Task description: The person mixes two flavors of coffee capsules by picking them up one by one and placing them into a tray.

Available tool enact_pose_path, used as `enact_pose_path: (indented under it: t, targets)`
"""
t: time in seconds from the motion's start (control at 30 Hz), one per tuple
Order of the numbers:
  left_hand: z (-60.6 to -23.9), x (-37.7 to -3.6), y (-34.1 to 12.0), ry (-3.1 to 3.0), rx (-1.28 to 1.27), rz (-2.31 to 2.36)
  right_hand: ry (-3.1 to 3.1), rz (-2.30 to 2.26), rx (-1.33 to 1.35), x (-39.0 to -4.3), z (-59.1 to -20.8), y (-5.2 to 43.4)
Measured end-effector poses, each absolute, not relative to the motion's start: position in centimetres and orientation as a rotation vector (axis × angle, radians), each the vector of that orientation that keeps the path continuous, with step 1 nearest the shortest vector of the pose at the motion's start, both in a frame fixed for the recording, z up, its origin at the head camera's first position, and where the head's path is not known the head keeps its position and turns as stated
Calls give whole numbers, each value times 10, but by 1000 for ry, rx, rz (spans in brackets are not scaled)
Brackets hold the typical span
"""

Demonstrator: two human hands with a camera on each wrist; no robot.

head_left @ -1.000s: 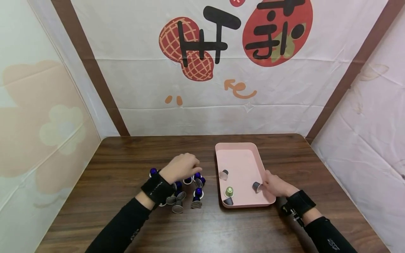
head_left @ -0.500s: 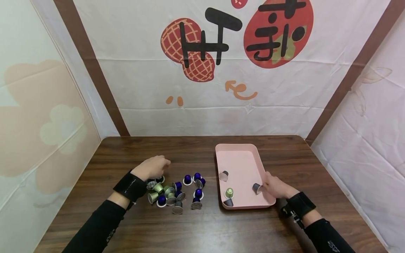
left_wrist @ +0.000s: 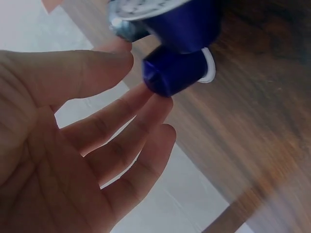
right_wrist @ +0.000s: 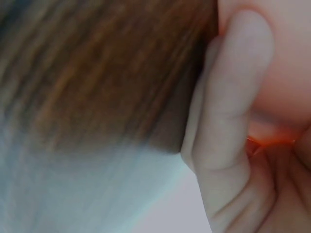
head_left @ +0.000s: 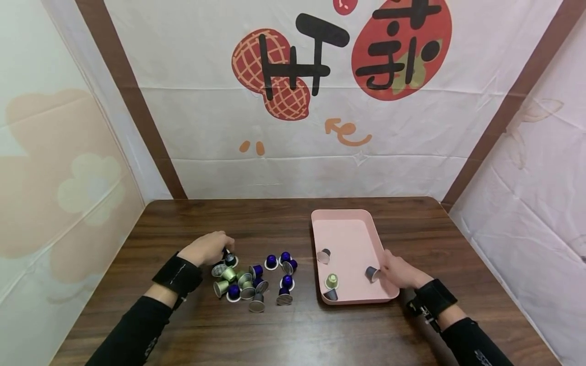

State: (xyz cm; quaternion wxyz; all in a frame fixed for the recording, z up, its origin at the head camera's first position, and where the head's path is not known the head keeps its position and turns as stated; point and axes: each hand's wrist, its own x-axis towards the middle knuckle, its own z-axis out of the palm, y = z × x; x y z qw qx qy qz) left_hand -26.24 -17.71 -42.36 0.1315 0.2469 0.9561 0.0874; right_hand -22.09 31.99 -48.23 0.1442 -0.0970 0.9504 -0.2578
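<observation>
Capsules (head_left: pixel 249 278) lie heaped on the table (head_left: pixel 293 330), left of the pink tray (head_left: pixel 348 229). Left hand (head_left: pixel 207 248) has shifted from the heap's right to its far-left edge, fingertips (left_wrist: pixel 158 99) touching a blue capsule (left_wrist: pixel 177 70), loosely spread. Right hand (head_left: pixel 399 272) remains gripping the tray's rim.

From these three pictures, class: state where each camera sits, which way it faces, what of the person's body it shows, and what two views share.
Head: worn high, facing forward and down at the table; both forearms, left hand and right hand show.
Left wrist: at the left hand, facing its palm and fingers touching a blue capsule.
Right wrist: against the pink tray; only one blurred finger shows.
Shared: head and right-wrist views both show the tray.
</observation>
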Motion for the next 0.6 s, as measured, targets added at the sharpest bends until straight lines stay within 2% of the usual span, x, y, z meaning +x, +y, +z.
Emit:
enact_pose_path:
  t: [0.6]
  targets:
    - [-448, -271, -198, 2801, 638, 263, 2719, -753, -246, -219, -480, 319]
